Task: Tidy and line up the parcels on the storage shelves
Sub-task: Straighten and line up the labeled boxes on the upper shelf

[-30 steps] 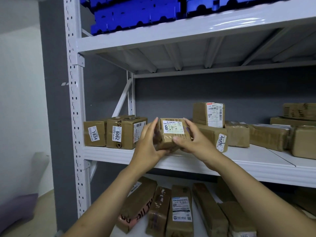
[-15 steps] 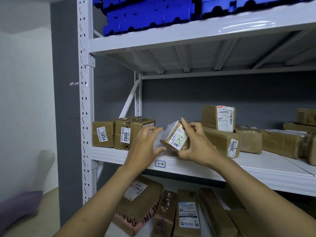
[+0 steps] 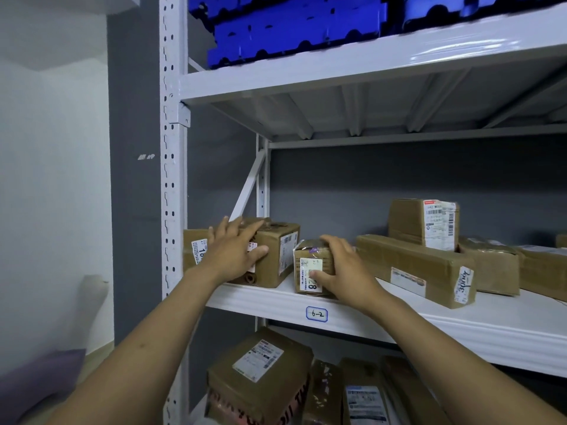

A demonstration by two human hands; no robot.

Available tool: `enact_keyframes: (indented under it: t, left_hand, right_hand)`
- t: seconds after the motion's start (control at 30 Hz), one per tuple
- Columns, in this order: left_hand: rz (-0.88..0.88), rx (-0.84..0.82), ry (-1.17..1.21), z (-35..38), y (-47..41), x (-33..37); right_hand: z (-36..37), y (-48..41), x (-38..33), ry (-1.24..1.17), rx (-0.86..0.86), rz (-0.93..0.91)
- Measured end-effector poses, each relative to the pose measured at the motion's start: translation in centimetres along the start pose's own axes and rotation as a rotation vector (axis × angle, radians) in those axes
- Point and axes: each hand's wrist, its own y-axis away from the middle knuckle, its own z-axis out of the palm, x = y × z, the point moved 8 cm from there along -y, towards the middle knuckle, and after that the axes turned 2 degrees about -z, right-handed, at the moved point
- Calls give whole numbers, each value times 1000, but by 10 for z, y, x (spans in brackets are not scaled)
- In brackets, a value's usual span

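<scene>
Right grip point(image 3: 340, 265) round upright parcel point(image 3: 306, 266), label forward.

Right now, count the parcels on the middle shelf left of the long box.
3: end parcel by the upright, big parcel under the left hand, small parcel in the right hand. More may hide behind.

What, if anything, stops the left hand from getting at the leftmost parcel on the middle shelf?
Probably nothing: yes. The left hand rests with straight fingers on the neighbouring box, holding nothing; the leftmost parcel stands beside it at the open shelf front. The right hand grips the small parcel.
</scene>
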Motion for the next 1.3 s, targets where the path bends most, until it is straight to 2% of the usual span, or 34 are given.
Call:
enact_keyframes:
  t: [0.2, 0.4, 0.67, 0.83, 1.0, 1.17, 1.3]
  left_hand:
    - [71, 108, -75, -7, -2, -6]
    - [68, 89, -72, -8, -6, -14]
    - [105, 74, -29, -10, -6, -21]
    - [118, 89, 22, -7, -1, -21]
    - [100, 69, 10, -5, 3, -21]
    - [56, 41, 32, -3, 3, -20]
    - [63, 46, -82, -11, 6, 3]
  right_hand:
    - [20, -14, -8, 2, 72, 30]
    - [24, -17, -13, 87, 154, 75]
    - [18, -19, -18, 172, 177, 82]
    - [13, -16, -6, 113, 61, 36]
    - [28, -4, 2, -203, -77, 48]
    - [31, -6, 0, -116, -121, 18]
    - [24, -1, 0, -16, -239, 13]
